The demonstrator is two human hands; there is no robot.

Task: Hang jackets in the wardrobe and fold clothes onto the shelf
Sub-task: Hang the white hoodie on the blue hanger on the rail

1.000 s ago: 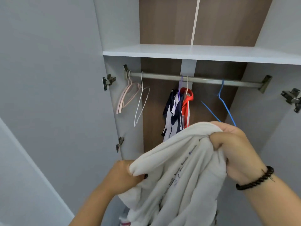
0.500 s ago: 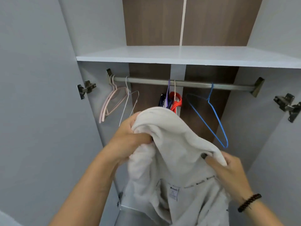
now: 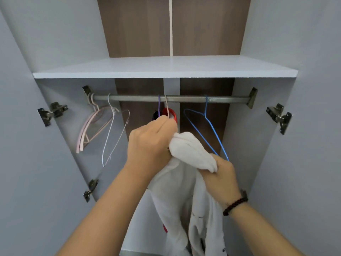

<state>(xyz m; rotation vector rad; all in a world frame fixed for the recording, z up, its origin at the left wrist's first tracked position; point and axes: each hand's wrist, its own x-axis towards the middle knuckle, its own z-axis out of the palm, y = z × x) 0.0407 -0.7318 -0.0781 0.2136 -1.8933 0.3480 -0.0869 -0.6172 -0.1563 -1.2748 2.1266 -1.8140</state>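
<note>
Both my hands clenched on the white jacket [image 3: 191, 150], left hand [image 3: 150, 143] high, right hand [image 3: 220, 174] lower; I'd find the collar first, then reach for the blue hanger [image 3: 208, 126]

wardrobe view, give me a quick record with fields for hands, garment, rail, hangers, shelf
left hand: grips the white garment's top
right hand: grips the same fold lower right
garment: white, bunched, rest hangs down
rail: metal, under the shelf
hangers: pink hangers and white hanger at left, blue hanger at right, all bare
shelf: white
</note>
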